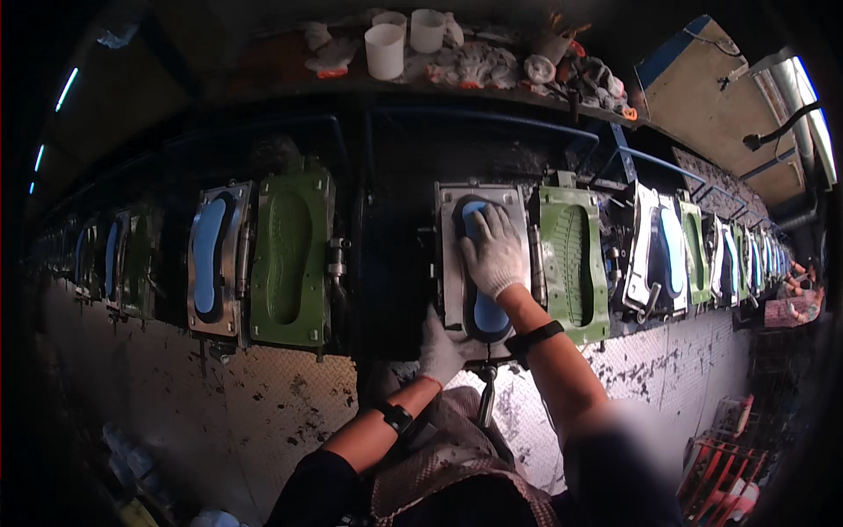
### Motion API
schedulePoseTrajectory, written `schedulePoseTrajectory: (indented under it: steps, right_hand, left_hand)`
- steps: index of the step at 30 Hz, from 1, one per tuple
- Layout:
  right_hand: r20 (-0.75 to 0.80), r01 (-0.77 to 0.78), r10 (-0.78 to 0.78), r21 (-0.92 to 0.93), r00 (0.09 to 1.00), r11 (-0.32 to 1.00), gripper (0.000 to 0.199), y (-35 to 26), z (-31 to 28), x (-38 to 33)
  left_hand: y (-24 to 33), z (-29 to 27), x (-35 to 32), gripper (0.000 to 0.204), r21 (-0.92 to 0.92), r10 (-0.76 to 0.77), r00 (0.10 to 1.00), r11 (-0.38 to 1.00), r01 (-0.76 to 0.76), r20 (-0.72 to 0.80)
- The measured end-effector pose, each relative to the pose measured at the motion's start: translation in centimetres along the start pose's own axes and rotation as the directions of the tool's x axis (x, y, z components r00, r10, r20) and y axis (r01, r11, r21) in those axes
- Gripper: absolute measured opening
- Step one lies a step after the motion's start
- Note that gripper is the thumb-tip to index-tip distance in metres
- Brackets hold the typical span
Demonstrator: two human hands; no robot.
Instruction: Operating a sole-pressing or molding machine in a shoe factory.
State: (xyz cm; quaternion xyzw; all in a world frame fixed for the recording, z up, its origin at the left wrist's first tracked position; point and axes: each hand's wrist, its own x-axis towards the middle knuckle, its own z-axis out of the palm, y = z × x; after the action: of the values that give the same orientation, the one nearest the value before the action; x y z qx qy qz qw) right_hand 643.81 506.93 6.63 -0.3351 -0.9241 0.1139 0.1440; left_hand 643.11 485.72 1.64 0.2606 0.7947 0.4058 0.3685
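Note:
My right hand (494,249), in a pale knit glove, lies flat with its fingers spread on a blue shoe sole (492,314). The sole sits on the dark, foot-shaped middle of a silver metal mould plate (452,263). At that plate's near left corner is my left hand (442,350), also gloved, its thumb stretched upward; the other fingers lie along the near edge, partly hidden. Just right of the plate stands a green mould half (572,263) with a ribbed, sole-shaped hollow.
To the left, another green mould half (288,259) adjoins a metal plate with a blue sole (209,255). More moulds (674,250) line both sides. White cups (385,51) and gloves (474,66) lie on a shelf behind. A red rack (720,474) stands lower right; another person (795,303) is far right.

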Motion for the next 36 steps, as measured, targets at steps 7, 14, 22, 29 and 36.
schedulePoseTrajectory:
  steps: [7, 14, 22, 29, 36]
  right_hand:
    - [0.191, -0.199, 0.080, 0.754, 0.978, 0.626, 0.039, 4.8, -1.2, -10.2]
    - [0.056, 0.074, -0.098, 0.328, 0.994, 0.942, 0.021, 4.3, -2.6, -10.7]
    - [0.291, 0.008, -0.138, 0.406, 0.947, 0.914, 0.024, 3.6, -4.3, -9.2]
    - [0.126, 0.108, -0.104, -0.020, 0.987, 0.994, 0.030, 0.4, 0.4, 4.2]
    - [-0.003, -0.005, 0.006, 0.255, 1.000, 0.967, 0.042, 3.1, -0.4, 2.8]
  left_hand:
    - [2.2, -1.4, 3.5, 0.036, 0.329, 0.778, 0.614, 0.549, -0.768, 0.136]
    - [5.0, 0.1, 3.8, 0.014, 0.114, 0.648, 0.753, 0.762, -0.638, -0.115]
    - [3.9, -1.7, 2.1, 0.035, 0.255, 0.776, 0.615, 0.573, -0.779, 0.137]
    - [2.2, -0.6, 2.8, 0.035, 0.347, 0.815, 0.535, 0.447, -0.824, 0.221]
    - [4.7, -1.2, 5.8, 0.033, 0.341, 0.785, 0.387, 0.239, -0.909, 0.484]
